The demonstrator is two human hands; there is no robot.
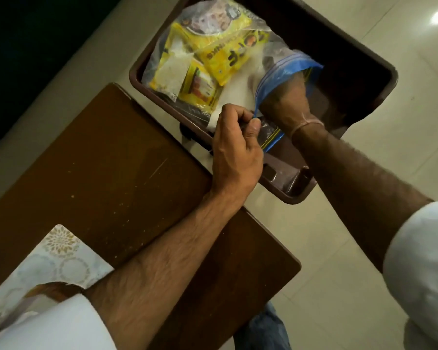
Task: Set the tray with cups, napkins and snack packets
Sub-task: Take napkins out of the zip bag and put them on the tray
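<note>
A brown plastic tray (359,61) rests partly over the table's far edge. Inside it lies a clear zip bag (286,69) with a blue seal strip, stuffed with yellow snack packets (228,54) and something white. My left hand (235,147) pinches the near lip of the bag's blue opening between thumb and fingers. My right hand (286,102) is pushed into the bag's mouth up to the wrist, so its fingers are hidden. No cups are in sight.
A dark brown wooden table (106,173) fills the lower left, with a patterned pale placemat (48,261) at its near corner. Pale floor tiles (402,122) lie to the right. My jeans (266,329) show at the bottom.
</note>
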